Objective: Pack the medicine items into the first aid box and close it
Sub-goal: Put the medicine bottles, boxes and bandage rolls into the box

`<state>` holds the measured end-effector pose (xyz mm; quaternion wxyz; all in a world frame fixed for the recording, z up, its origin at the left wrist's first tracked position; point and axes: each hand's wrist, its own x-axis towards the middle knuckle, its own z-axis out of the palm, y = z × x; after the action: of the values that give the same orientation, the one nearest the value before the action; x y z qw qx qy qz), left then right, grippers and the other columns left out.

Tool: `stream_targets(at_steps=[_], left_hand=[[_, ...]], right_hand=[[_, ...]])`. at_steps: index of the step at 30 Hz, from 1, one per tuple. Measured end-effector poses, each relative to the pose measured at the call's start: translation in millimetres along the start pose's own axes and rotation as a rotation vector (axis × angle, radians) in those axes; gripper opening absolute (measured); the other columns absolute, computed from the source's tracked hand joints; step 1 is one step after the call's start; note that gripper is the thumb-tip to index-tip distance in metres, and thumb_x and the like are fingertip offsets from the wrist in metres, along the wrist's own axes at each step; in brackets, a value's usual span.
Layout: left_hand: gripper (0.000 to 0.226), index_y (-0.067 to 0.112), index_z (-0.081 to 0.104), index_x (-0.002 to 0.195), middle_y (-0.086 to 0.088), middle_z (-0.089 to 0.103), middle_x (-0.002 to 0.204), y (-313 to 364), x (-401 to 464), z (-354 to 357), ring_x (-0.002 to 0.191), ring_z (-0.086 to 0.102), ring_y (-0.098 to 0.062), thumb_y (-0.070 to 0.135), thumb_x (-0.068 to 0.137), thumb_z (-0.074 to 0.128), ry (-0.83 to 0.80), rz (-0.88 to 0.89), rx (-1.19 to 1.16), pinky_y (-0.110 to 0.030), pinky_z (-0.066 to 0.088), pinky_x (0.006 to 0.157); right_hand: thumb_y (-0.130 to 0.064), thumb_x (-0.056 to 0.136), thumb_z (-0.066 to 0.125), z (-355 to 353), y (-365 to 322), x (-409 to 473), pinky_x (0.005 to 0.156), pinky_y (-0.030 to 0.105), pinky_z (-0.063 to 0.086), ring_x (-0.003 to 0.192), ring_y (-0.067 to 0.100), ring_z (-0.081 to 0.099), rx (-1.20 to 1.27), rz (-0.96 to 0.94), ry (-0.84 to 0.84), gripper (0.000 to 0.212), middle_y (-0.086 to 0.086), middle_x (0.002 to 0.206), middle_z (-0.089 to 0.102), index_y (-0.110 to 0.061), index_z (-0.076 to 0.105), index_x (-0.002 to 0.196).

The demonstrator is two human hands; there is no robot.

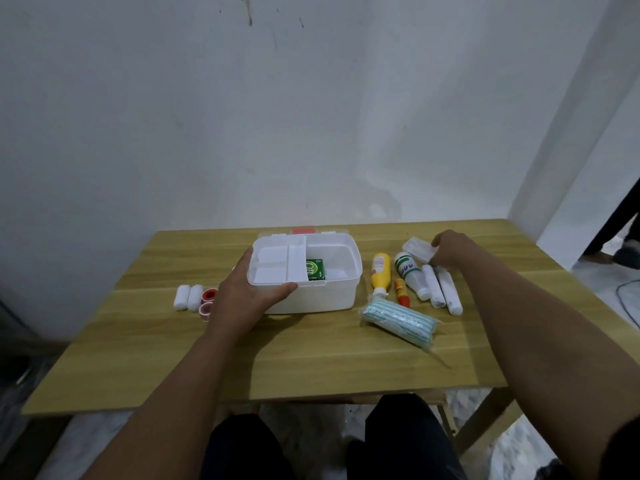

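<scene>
Wooden counter [311, 358] across the middle of the frame, white wall behind. First aid box [322, 289] sits open at centre, lid lying behind it at the far edge. A white divided tray [277, 265] covers the box's left half; a green carton [315, 270] shows in the open right half. Left hand [242, 299] grips the near left corner of box and tray, thumb along the front rim, steadying it. Right hand [446, 249], centre right of frame, pinches a flat white packet [417, 249], fingers closed on its right end; packet looks barely off the counter, cannot tell if lifted. Just below that hand: a white bottle with blue lettering [412, 275], two white gauze rolls [441, 287], a yellow bottle [380, 271], a small orange tube [401, 291], and a wrapped blue-striped bundle [398, 322] nearest the viewer. Left of the box: two short white rolls [188, 296] and red tape spools [209, 295]. Most items are unpacked, so the task is early. Risks: the right wrist hovers over the lying bottles and rolls, and a low sweep toward the box could knock them rolling to the counter edge. The tray may shift or tip if the packet is pushed under it. The bulky bundle may stop the lid closing.
</scene>
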<state>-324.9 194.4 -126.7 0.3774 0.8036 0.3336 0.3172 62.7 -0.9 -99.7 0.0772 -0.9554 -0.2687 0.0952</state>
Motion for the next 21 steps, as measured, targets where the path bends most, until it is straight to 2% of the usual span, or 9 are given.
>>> stream_targets(at_steps=[5, 9, 12, 16, 21], left_hand=[[0.096, 0.041, 0.044, 0.151, 0.017, 0.061, 0.137, -2, 0, -1, 0.123, 0.056, -0.012, 0.061, 0.068, 0.089, 0.006, 0.001, -0.008, -0.033, 0.053, 0.091], [0.096, 0.04, 0.044, 0.152, 0.018, 0.059, 0.135, 0, -1, -2, 0.121, 0.054, -0.01, 0.057, 0.07, 0.09, 0.02, -0.017, -0.01, -0.032, 0.049, 0.09], [0.095, 0.038, 0.044, 0.152, 0.018, 0.057, 0.134, 3, -1, -2, 0.119, 0.052, -0.01, 0.054, 0.071, 0.091, 0.013, -0.009, -0.002, -0.031, 0.047, 0.088], [0.097, 0.036, 0.041, 0.154, 0.014, 0.057, 0.138, 2, 0, -1, 0.123, 0.052, -0.014, 0.054, 0.072, 0.09, -0.007, -0.008, 0.004, -0.034, 0.051, 0.091], [0.103, 0.039, 0.04, 0.155, 0.011, 0.058, 0.144, -2, 2, -2, 0.129, 0.053, -0.018, 0.064, 0.068, 0.088, -0.017, -0.023, 0.012, -0.037, 0.052, 0.094]], right_hand=[[-0.024, 0.079, 0.084, -24, -15, -11, 0.094, 0.04, 0.054, 0.117, 0.032, 0.063, 0.025, -0.046, 0.097, 0.059, 0.013, 0.129, 0.066, -0.011, 0.063, 0.133], [-0.025, 0.075, 0.09, -64, -56, -25, 0.1, 0.038, 0.051, 0.122, 0.029, 0.062, 0.164, -0.219, 0.15, 0.062, 0.012, 0.134, 0.066, -0.015, 0.067, 0.132], [-0.025, 0.073, 0.092, -87, -97, -44, 0.098, 0.034, 0.05, 0.117, 0.025, 0.065, 0.208, -0.389, 0.093, 0.064, 0.01, 0.129, 0.069, -0.014, 0.068, 0.132], [-0.027, 0.074, 0.092, -96, -148, -79, 0.098, 0.033, 0.052, 0.115, 0.022, 0.065, 0.023, -0.557, -0.018, 0.066, 0.004, 0.128, 0.07, -0.012, 0.068, 0.133], [-0.027, 0.068, 0.094, -71, -183, -92, 0.094, 0.045, 0.058, 0.108, 0.029, 0.067, -0.301, -0.553, -0.089, 0.063, 0.006, 0.12, 0.072, -0.01, 0.071, 0.124]])
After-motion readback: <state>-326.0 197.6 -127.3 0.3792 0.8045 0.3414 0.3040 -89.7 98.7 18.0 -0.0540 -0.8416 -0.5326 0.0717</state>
